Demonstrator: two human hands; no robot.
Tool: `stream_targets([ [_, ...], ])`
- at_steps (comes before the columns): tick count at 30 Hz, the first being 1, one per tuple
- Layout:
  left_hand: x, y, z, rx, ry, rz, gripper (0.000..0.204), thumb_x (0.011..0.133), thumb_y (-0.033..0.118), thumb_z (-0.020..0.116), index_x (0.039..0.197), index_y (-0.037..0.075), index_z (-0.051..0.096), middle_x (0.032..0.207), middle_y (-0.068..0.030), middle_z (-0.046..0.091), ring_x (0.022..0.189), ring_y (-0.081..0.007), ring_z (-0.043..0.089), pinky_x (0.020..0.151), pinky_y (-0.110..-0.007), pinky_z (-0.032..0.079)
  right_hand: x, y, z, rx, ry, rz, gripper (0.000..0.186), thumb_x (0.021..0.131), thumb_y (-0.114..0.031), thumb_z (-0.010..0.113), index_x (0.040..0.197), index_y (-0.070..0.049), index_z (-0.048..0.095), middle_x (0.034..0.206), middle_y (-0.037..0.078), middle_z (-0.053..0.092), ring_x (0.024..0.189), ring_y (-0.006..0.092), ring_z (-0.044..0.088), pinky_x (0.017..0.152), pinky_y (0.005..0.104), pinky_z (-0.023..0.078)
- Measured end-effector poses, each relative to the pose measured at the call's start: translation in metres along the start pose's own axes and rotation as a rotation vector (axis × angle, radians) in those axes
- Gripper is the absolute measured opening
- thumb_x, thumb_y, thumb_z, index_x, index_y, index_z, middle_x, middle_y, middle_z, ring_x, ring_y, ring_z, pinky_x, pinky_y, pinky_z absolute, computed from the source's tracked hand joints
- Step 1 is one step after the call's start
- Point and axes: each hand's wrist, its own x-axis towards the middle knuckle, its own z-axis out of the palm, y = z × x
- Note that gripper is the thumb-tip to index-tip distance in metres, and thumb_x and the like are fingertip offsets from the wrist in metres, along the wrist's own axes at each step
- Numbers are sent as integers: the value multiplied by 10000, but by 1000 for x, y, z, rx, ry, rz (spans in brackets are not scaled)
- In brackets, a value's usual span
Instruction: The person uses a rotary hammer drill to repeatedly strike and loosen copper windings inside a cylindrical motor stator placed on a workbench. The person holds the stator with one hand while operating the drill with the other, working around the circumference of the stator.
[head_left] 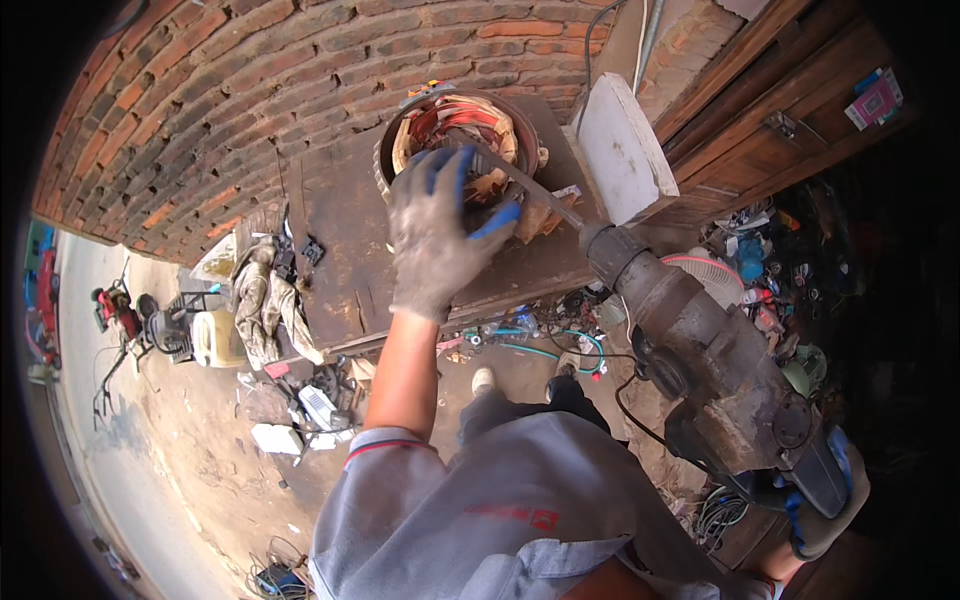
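At the frame's lower right, the right hand is clasped around the power hammer, while the left hand, fingers apart, should probably avoid the chisel.

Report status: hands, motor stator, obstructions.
Right hand gripping rotary hammer. Left hand spread at motor stator, partly hiding it. Chisel bit angled into its opening.
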Motion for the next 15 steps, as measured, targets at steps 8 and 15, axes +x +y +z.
stream_targets([
  [8, 28, -3, 78, 232, -503, -234, 634, 882, 525, 685, 1355, 113, 600, 1168, -292, 692, 1039, -459, 701, 1003, -538, 473, -33, -47, 19, 3, 104, 21, 785, 602, 106, 542, 1382, 54, 608, 1091, 151, 719, 824, 182, 694, 701, 297, 563],
  [15, 16, -1, 76, 204, -368, -129, 449, 943, 449, 635, 1078, 21, 653, 896, -252, 725, 907, -432, 720, 995, -585, 465, -39, -35, 9, -18, 79, 37, 794, 585, 91, 522, 1375, 68, 603, 1018, 135, 717, 757, 171, 688, 646, 280, 544],
])
